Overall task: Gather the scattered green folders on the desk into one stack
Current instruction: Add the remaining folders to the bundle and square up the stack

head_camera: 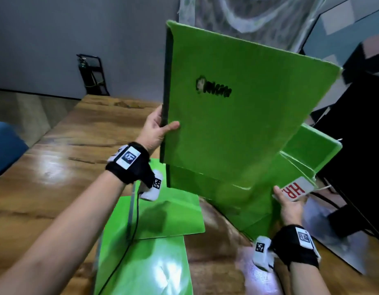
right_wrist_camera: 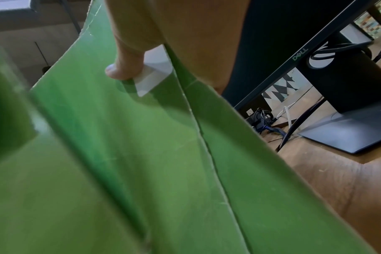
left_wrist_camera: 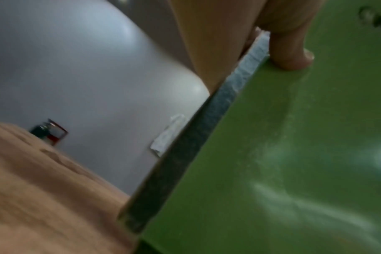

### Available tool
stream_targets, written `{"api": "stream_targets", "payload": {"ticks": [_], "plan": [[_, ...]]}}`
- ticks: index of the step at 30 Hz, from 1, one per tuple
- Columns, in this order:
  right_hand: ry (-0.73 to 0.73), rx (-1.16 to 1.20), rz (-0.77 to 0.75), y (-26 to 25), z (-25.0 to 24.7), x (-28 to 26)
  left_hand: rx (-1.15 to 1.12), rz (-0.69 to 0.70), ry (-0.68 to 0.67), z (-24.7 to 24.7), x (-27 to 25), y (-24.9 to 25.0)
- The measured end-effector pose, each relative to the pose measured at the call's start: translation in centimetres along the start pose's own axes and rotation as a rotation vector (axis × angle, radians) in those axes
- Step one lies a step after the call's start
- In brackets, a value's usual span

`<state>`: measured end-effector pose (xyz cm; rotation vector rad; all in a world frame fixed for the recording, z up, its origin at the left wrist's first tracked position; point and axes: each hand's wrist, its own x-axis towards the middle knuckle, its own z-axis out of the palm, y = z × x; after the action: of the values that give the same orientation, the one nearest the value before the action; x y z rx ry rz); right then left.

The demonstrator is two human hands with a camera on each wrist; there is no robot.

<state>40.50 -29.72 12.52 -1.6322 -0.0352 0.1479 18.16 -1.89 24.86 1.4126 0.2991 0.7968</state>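
head view: two flat green folders overlap on the wooden desk, nearest the person. beyond them, the right hand pinches a lifted folder at its white label with red letters, just beside the black monitor. above that, the left hand grips the dark spine of a raised folder, thumb on its cover.
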Motion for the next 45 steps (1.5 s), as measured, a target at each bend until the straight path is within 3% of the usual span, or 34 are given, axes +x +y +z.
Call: {"api": "stream_targets", "payload": {"ticks": [5,8,13,15,20,23,26,32,36,38,41,45], "plan": [[-0.104,0.204,0.116,-2.5,-0.9,-1.7,0.214,-0.106,-0.213,6.2,4.5,-4.2],[-0.147,0.221,0.089,0.2,-1.4,0.1,0.385,-0.258,-0.338,7.1,6.8,-6.6],[-0.155,0.241,0.144,2.6,-1.9,2.2,0.338,-0.43,-0.442,9.3,8.5,-8.9],[-0.135,0.198,0.151,2.2,-1.8,2.1,0.295,-0.458,-0.424,10.0,8.7,-9.7],[-0.15,0.352,0.125,2.5,-2.7,0.9,0.289,-0.444,-0.405,9.9,9.1,-11.2],[-0.207,0.132,-0.018,0.4,-1.6,-1.4,0.319,-0.436,-0.389,9.4,8.1,-10.5],[-0.153,0.075,-0.013,-0.7,-1.4,-1.9,0.311,-0.417,-0.343,9.6,6.3,-8.9],[-0.079,0.179,-0.081,-3.2,-3.0,-1.2,0.193,-0.236,-0.277,10.7,4.3,-7.1],[-0.016,0.05,-0.188,-3.8,-3.9,-0.3,0.109,-0.166,-0.27,12.7,4.1,-6.1],[0.04,0.044,-0.201,-4.0,-4.0,-0.2,0.096,-0.166,-0.209,13.7,4.2,-6.2],[-0.008,-0.002,-0.203,-3.5,-3.8,0.4,0.098,-0.191,-0.1,14.2,4.3,-6.7],[-0.026,0.031,-0.199,-3.0,-4.0,0.3,0.081,-0.232,-0.156,13.5,4.2,-6.7]]}}
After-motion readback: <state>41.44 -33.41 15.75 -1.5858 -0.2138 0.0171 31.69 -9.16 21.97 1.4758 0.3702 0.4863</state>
